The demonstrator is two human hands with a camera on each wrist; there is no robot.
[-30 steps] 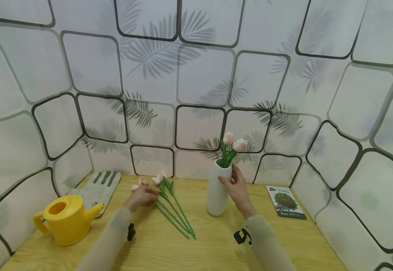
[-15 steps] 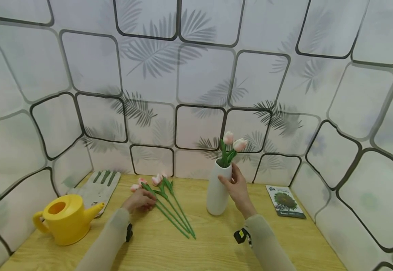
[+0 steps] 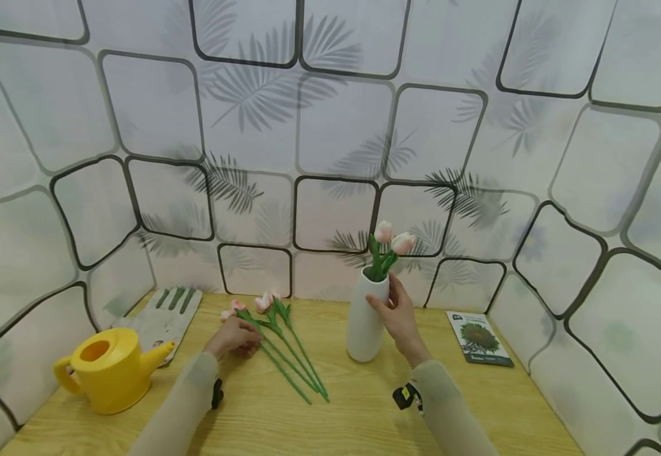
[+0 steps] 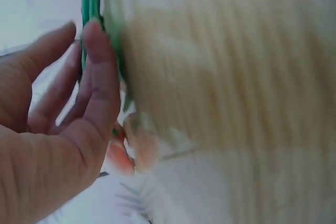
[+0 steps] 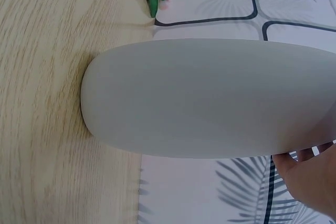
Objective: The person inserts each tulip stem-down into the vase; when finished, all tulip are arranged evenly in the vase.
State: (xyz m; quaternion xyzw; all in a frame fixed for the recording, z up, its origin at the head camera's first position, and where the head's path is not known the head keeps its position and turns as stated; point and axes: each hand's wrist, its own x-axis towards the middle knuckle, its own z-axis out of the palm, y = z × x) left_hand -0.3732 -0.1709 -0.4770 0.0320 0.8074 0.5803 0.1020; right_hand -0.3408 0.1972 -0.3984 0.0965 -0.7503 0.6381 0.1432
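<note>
Wall covering (image 3: 336, 215) printed with rounded dark outlines and grey palm fronds rises on the far side and both flanks. Below it spreads a pale wooden table (image 3: 273, 434), and from its near edge reach two light sleeves (image 3: 176, 408). At the left I see a yellow watering can (image 3: 115, 380), its spout toward the right.

Right of the middle, toward the far edge, a white vase (image 3: 361, 329) stands upright. Between it and the can, loose tulips (image 3: 274, 325) lie on the wood, pink-and-white heads at the far end, green stems running near and to the right.

A pale glove (image 3: 161, 323) with dark stripes lies flat behind the can; a flower-printed packet (image 3: 480, 339) lies at the far right.

As for the hands, the right hand (image 3: 401, 320) grips the vase near its rim, thumb on the near side, the fingers reaching round its right side. The left hand (image 3: 233, 337) is bent in at the leftmost tulip stems; up close, green stems run between its curved thumb and fingers in a narrow pinch, though how firm I cannot tell.

Two upright tulips (image 3: 388, 261) poke from the vase mouth. Smallest are the black wrist devices (image 3: 217, 392).
</note>
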